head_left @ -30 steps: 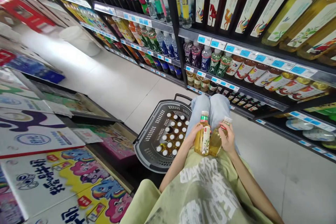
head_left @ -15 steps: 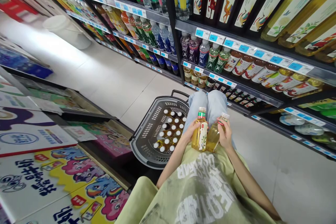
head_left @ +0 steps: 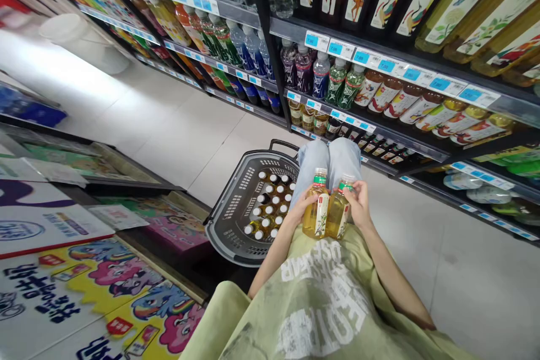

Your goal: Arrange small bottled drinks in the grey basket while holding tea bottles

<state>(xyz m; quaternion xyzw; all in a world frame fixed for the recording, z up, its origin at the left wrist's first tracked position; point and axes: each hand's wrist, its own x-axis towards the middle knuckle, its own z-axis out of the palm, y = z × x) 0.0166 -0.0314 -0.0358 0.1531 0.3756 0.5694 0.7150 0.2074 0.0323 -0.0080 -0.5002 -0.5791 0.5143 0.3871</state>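
Upright, side by side: L hand point(head_left: 298, 215) & R hand point(head_left: 360, 205) fingers each round a tea bottle point(head_left: 316, 212); basket point(head_left: 236, 219) w/ capped bottles point(head_left: 270, 205).

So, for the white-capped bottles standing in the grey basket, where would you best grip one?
Probably by the neck under the white cap, coming straight down from above. The bottles stand upright and packed side by side in the grey plastic basket, so their bodies look walled in; only the tops are free.

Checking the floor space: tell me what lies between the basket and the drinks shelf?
In the head view, the person's knees in light jeans sit between the basket and the shelf.
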